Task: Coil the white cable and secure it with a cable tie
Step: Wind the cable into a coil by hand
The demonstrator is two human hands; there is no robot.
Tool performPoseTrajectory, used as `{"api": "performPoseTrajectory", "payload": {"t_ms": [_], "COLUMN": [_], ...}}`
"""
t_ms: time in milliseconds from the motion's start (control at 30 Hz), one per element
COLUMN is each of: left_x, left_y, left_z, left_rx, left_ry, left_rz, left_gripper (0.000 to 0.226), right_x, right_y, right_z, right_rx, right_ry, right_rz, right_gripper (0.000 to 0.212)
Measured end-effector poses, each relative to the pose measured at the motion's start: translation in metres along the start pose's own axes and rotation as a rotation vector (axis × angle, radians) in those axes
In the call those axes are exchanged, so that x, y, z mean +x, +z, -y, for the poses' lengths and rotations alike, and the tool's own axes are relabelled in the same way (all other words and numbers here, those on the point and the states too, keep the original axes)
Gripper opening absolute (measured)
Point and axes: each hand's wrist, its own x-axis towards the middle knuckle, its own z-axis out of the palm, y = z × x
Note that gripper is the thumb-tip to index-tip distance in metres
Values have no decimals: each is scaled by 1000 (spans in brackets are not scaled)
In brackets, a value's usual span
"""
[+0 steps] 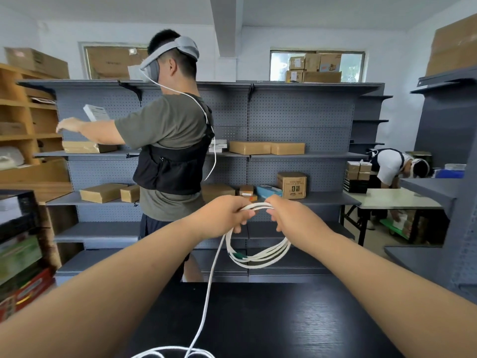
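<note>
The room is bright and evenly lit; daylight comes from the high windows, which are a little overexposed. Shadows are soft. The wide lens bends the shelves near the edges, where details become blurred.

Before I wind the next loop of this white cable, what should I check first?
1. Left hand grips the top of the coil: ok.
2. Right hand grips the coil beside the left: ok.
3. Loops hang together below the hands without crossing: ok.
4. Loose tail runs from the left hand down to the black table with no snag showing: ok.
5. Whole cable wound up: not ok, slack lies on the table at the near edge.
6. Cable tie ready to hand: cannot tell, none is in view.
</note>
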Motion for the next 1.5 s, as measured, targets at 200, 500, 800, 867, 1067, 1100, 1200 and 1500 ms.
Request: {"api": "performPoseTrajectory", "payload": {"t_ms": [200, 500, 800, 867, 1067, 1100, 1200, 1500], "left_x": [-10, -10, 5, 9, 21, 22, 24, 26], "left_y": [-6, -10, 0, 0, -5, -6, -9, -6], "left_z": [11, 31, 29, 32, 37, 37, 38, 41], "left_rx": [-386, -698, -80, 55, 264, 273, 324, 255], "left_ry": [-108, -103, 171, 197, 243, 247, 272, 250], "left_rz": [160, 127, -273, -317, -275, -256, -205, -186], "left_gripper": [12, 11, 20, 18, 22, 22, 20, 20], "right_x": [4, 17, 26, 28, 31, 32, 35, 39], "right_y": [-4, -6, 10, 12, 16, 17, 21, 20], "right_z": [7, 1, -4, -3, 7, 9, 11, 2], "right_rx": [-114, -23, 211, 216, -119, -165, -275, -455], "right_ry": [1, 14, 158, 182, 98, 84, 41, -1], "right_rz": [18, -165, -283, -303, -287, -279, -242, -175], "right_gripper": [15, 16, 12, 14, 23, 24, 22, 15]}}
